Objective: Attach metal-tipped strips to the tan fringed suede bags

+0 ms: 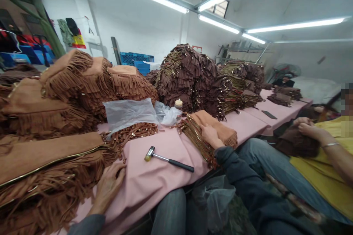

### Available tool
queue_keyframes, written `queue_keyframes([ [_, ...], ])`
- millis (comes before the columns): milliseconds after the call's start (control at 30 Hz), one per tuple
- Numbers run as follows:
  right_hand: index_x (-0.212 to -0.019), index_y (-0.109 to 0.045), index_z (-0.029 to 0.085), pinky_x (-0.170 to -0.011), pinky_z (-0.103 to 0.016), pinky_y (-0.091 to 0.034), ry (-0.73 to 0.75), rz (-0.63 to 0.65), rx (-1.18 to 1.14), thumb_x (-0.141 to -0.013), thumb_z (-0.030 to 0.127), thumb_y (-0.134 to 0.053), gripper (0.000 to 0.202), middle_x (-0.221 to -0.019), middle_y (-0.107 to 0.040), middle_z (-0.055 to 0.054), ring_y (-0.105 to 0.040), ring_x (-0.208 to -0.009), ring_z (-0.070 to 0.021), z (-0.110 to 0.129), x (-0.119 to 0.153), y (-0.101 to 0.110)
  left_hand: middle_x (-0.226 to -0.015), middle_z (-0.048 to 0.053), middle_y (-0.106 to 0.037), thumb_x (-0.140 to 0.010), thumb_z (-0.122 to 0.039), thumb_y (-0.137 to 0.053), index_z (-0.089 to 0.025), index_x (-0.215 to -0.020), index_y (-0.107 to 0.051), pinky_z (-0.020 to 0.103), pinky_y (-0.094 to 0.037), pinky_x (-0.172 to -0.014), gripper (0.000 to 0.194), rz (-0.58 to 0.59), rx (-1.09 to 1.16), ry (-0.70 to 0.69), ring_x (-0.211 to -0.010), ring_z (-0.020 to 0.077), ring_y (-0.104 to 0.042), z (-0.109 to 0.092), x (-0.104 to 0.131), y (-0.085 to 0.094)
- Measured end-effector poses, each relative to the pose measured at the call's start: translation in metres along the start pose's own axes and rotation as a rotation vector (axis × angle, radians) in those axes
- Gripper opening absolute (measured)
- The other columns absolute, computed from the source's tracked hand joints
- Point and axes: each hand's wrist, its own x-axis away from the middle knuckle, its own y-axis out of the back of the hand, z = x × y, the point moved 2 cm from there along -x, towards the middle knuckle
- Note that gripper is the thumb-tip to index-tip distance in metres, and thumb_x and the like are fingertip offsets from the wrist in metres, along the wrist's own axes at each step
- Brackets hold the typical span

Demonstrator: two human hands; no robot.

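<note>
My right hand [211, 136] lies on top of a stack of tan fringed suede pouches [220, 123], its fingers reaching toward the edge where several gold zippers [193, 130] line up. It presses on the top pouch rather than wrapping round it. Resting on the pink cloth [162, 141], my left hand [109, 183] has loosely bent fingers and holds nothing. Left of it is a large tan fringed bag [49, 150] with a gold zipper. Between my hands lies a small mallet [168, 159] with a black handle and a yellowish face.
Tan fringed bags [96, 80] pile up at the left, dark brown ones [190, 77] at the back. A clear plastic bag [132, 112] and a small bottle [178, 104] sit mid-table. At the right, a person in yellow [331, 143] handles a brown piece [298, 141].
</note>
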Motion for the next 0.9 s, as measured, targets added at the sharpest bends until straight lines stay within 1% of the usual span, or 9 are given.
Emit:
queue_keyframes([
  [167, -0.131, -0.061, 0.027, -0.067, -0.033, -0.042, -0.004, 0.005, -0.013, -0.098, 0.024, -0.037, 0.041, -0.102, -0.062, -0.015, -0.064, -0.087, -0.0260, -0.009, 0.003, -0.017, -0.102, 0.007, -0.069, -0.092, -0.032, -0.047, -0.025, -0.094, -0.068, 0.041, -0.046, -0.094, 0.022, -0.017, 0.031, -0.006, -0.104, 0.0268, -0.058, -0.026, 0.012, 0.014],
  [267, -0.132, -0.059, 0.028, -0.064, -0.035, -0.041, 0.070, -0.066, -0.012, -0.098, 0.024, -0.031, 0.044, -0.096, -0.060, -0.016, -0.064, -0.084, -0.0286, -0.006, -0.003, -0.042, -0.100, 0.008, -0.067, -0.094, -0.025, -0.044, -0.024, -0.095, -0.067, 0.041, -0.047, -0.093, 0.023, 0.000, 0.029, 0.005, -0.103, 0.0260, -0.057, -0.037, 0.018, 0.017],
  [367, -0.136, -0.056, 0.024, -0.065, -0.037, -0.041, 0.164, -0.106, -0.013, -0.098, 0.027, -0.030, 0.045, -0.098, -0.059, -0.018, -0.063, -0.086, -0.0305, -0.001, -0.003, -0.071, -0.104, 0.009, -0.067, -0.095, -0.023, -0.044, -0.025, -0.099, -0.066, 0.041, -0.047, -0.095, 0.023, -0.093, 0.012, 0.025, -0.107, 0.0259, -0.057, -0.040, 0.022, 0.031],
  [433, -0.138, -0.053, 0.024, -0.067, -0.039, -0.043, 0.172, -0.117, -0.051, -0.100, 0.037, -0.032, 0.046, -0.099, -0.058, -0.017, -0.062, -0.087, -0.0312, -0.006, -0.001, -0.082, -0.108, 0.009, -0.066, -0.095, -0.023, -0.045, -0.025, -0.103, -0.066, 0.042, -0.046, -0.097, 0.022, -0.221, -0.048, 0.026, -0.110, 0.0262, -0.056, -0.038, 0.021, 0.055],
  [533, -0.135, -0.055, 0.024, -0.072, -0.040, -0.045, 0.162, -0.132, -0.159, -0.100, 0.051, -0.032, 0.050, -0.099, -0.059, -0.014, -0.061, -0.088, -0.0302, -0.015, 0.007, -0.079, -0.117, 0.011, -0.064, -0.095, -0.024, -0.046, -0.023, -0.113, -0.065, 0.045, -0.040, -0.103, 0.027, -0.402, -0.264, 0.054, -0.117, 0.0295, -0.051, -0.026, 0.009, 0.108],
  [600, -0.130, -0.058, 0.024, -0.074, -0.040, -0.045, 0.146, -0.205, -0.203, -0.100, 0.050, -0.032, 0.048, -0.102, -0.059, -0.014, -0.060, -0.094, -0.0308, -0.009, 0.017, -0.066, -0.126, 0.015, -0.060, -0.093, -0.024, -0.046, -0.022, -0.125, -0.061, 0.051, -0.035, -0.105, 0.035, -0.402, -0.472, 0.116, -0.123, 0.0346, -0.046, -0.011, -0.007, 0.143],
  [733, -0.127, -0.059, 0.021, -0.090, -0.038, -0.044, 0.224, -0.414, -0.369, -0.102, 0.039, -0.034, 0.039, -0.117, -0.058, -0.014, -0.053, -0.110, -0.0279, 0.047, 0.050, -0.040, -0.118, 0.017, -0.061, -0.089, -0.023, -0.047, -0.020, -0.118, -0.065, 0.054, -0.034, -0.096, 0.034, -0.132, -0.739, 0.131, -0.113, 0.0383, -0.048, 0.017, -0.043, 0.181],
  [800, -0.123, -0.061, 0.022, -0.092, -0.035, -0.043, 0.360, -0.324, -0.479, -0.102, 0.037, -0.038, 0.035, -0.117, -0.059, -0.011, -0.053, -0.107, -0.0242, 0.090, 0.068, -0.042, -0.108, 0.016, -0.063, -0.091, -0.023, -0.044, -0.019, -0.106, -0.068, 0.052, -0.034, -0.093, 0.029, -0.063, -0.806, 0.109, -0.106, 0.0361, -0.051, 0.019, -0.056, 0.185],
  [900, -0.124, -0.061, 0.023, -0.090, -0.033, -0.043, 0.514, -0.147, -0.538, -0.100, 0.035, -0.046, 0.031, -0.110, -0.060, -0.009, -0.053, -0.102, -0.0225, 0.150, 0.090, -0.059, -0.101, 0.015, -0.063, -0.094, -0.024, -0.038, -0.019, -0.099, -0.065, 0.047, -0.036, -0.089, 0.028, -0.065, -0.878, 0.073, -0.103, 0.0329, -0.054, 0.001, -0.062, 0.178],
])
